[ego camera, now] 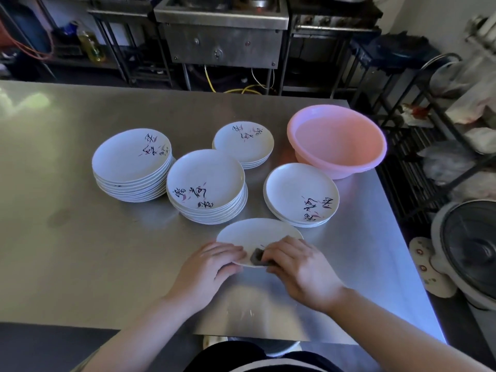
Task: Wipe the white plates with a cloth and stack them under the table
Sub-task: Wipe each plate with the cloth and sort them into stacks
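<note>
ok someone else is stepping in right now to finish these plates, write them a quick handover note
Left hand: grips the near-left rim of the single plate, tilting it off the steel table.
Right hand: presses a dark cloth onto that plate's near edge.
Four stacks of white plates stand behind it: far left, centre, far centre, right, next to a pink basin.
Done: I cannot tell which stacks are wiped.
Left: finish this plate, wipe the rest, stack them all under the table; that space is out of view.
</note>
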A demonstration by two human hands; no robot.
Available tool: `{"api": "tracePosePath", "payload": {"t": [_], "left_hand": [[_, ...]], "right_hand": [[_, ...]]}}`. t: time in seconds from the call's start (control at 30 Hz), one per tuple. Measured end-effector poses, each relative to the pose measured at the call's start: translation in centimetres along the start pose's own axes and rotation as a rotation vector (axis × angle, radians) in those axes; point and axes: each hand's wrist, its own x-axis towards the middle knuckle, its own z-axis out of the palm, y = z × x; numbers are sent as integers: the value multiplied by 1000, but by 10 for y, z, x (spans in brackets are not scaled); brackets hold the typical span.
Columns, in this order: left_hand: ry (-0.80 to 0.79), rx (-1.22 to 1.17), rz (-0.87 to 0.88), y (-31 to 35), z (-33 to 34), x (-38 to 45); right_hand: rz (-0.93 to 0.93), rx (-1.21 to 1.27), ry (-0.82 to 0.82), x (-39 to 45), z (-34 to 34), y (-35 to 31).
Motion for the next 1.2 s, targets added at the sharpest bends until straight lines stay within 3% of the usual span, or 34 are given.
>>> {"api": "tracePosePath", "payload": {"t": [0.17, 0.33, 0.5, 0.6, 0.73, 0.83, 0.93, 1.03, 1.13, 1.2], "left_hand": [[31, -392, -190, 32, -32, 34], [110, -819, -345, 36, -47, 41], [53, -954, -470, 35, -57, 39], [27, -1003, -480, 34, -57, 41], [100, -1170, -576, 50, -42, 38], [181, -1306, -640, 61, -34, 38], [273, -1433, -659, 74, -36, 45], [349, -1457, -627, 92, -40, 53], [362, -1402, -578, 104, -41, 57], [399, -1400, -568, 109, -46, 63]], "right_hand": [[289, 257, -73, 33, -50, 7], [638, 770, -150, 39, -74, 11], [714, 1015, -108, 48, -100, 21], [816, 1112, 22, 49, -98, 28], [939, 1001, 359, 47, -80, 25], [925, 840, 541, 49, -85, 15], [720, 632, 544, 51, -87, -7], [540, 272, 506, 53, -77, -18], [464, 146, 564, 67, -75, -16], [317, 136, 494, 74, -74, -23]]}}
